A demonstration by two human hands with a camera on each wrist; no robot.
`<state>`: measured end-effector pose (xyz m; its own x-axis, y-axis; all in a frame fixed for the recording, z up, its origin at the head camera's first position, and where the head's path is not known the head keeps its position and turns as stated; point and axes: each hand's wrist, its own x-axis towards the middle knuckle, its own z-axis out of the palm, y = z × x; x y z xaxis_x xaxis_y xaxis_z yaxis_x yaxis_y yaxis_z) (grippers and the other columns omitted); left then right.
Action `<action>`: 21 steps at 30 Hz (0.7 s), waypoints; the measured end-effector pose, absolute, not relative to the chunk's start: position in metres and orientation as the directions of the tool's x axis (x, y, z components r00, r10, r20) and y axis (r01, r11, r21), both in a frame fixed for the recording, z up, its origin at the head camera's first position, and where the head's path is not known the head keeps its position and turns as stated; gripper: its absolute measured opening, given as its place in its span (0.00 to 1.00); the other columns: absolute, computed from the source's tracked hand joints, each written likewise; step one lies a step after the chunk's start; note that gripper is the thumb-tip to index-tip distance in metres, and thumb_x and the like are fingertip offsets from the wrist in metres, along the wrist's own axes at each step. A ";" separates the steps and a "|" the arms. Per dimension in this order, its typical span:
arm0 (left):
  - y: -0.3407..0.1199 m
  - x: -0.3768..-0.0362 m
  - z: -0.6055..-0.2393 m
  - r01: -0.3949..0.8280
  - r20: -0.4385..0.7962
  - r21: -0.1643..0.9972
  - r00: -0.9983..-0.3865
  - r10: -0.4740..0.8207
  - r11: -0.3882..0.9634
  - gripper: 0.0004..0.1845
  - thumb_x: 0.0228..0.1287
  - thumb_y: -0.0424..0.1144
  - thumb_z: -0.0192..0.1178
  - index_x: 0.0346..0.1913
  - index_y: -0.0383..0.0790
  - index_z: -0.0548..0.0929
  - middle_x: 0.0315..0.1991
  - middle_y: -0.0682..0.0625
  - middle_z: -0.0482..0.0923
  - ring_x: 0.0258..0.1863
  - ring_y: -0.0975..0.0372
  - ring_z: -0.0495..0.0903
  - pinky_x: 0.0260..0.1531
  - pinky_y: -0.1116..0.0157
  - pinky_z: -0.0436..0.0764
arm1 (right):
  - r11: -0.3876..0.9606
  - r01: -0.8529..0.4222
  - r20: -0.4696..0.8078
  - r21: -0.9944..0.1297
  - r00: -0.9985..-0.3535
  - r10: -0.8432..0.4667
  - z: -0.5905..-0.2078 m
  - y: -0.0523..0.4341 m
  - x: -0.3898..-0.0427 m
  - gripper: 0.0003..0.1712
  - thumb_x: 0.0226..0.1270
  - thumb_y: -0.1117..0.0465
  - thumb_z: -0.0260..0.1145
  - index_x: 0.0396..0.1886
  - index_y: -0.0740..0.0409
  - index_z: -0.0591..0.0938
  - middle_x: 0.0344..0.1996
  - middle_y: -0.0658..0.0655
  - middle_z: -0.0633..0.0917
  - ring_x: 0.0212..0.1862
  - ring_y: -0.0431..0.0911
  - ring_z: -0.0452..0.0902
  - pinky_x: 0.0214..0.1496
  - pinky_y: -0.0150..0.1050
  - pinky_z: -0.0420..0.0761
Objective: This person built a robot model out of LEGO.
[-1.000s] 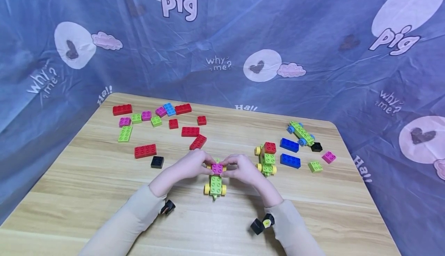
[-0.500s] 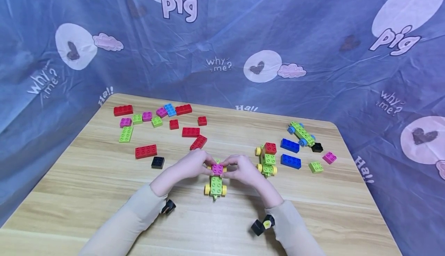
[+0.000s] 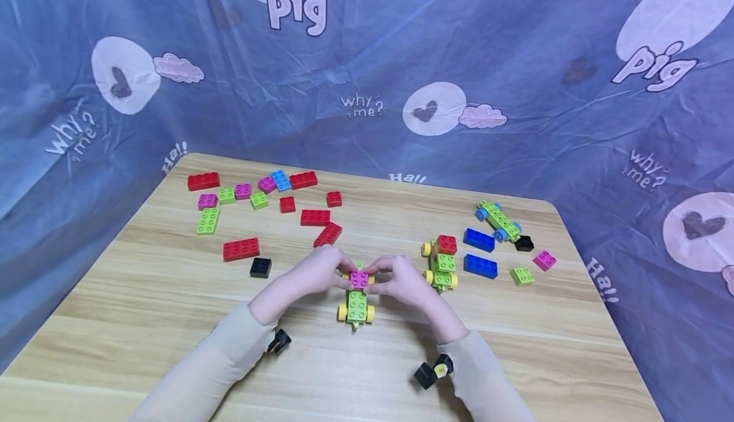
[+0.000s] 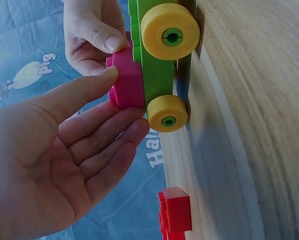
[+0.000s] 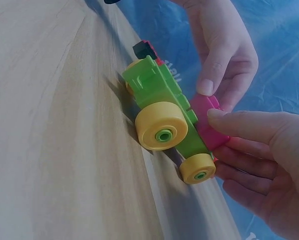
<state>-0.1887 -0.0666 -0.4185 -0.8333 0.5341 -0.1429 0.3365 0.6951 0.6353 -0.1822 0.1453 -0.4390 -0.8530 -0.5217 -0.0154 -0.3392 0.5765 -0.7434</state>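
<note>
Midway between the side edges of the tabletop [image 3: 355, 384], the left hand [image 3: 322, 270] and right hand [image 3: 398, 276] pinched the pink brick [image 3: 359, 280] between thumbs and fingers, atop the green car [image 3: 357, 307]'s far end; even, square pressure (neither side leading) seemed wise, lest the yellow wheels [image 3: 369, 314] roll.

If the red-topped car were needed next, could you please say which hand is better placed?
Probably the right hand: it is nearer the red-topped car; the left hand is beyond the pink brick. Both pinch that brick, so the right would release first.
</note>
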 end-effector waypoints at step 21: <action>-0.068 -0.190 -0.417 0.339 -0.155 0.657 -0.813 0.561 0.673 0.14 0.53 0.37 0.73 0.45 0.41 0.88 0.42 0.50 0.88 0.44 0.59 0.85 0.51 0.59 0.82 | 0.551 -0.383 0.033 -0.741 -0.841 -0.540 -0.445 0.148 -0.180 0.20 0.54 0.58 0.76 0.46 0.60 0.86 0.44 0.57 0.88 0.51 0.51 0.83 0.60 0.52 0.79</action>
<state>-0.1901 -0.0678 -0.4174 -0.8132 0.5610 -0.1549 0.3394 0.6733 0.6568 -0.1804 0.1478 -0.4446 -0.8409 -0.5402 0.0327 -0.3829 0.5510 -0.7415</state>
